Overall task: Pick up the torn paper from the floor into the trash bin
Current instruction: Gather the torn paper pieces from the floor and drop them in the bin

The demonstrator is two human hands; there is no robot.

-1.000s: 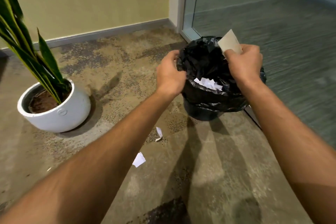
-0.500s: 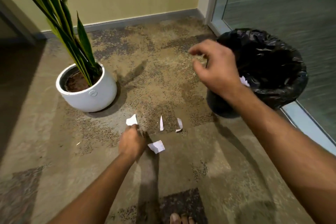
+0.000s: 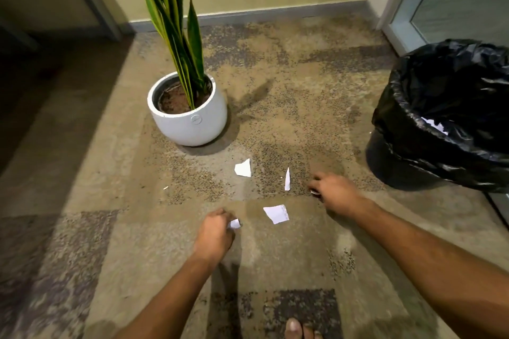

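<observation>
Warm, dim indoor light; soft shadows fall on the carpet (image 3: pixel 275 118); edges bow and blur slightly.

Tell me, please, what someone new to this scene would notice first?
Probably the white torn paper scraps on the mottled brown carpet, such as one squarish piece lying between the hands. The left hand pinches a small white scrap, while the right hand reaches down over another scrap, its grip unclear. The black bag-lined trash bin stands at right, and a white round pot with a tall green plant behind.

Trash bin (image 3: pixel 440 129) cut off at right edge; toes (image 3: pixel 298 329) at bottom.
</observation>
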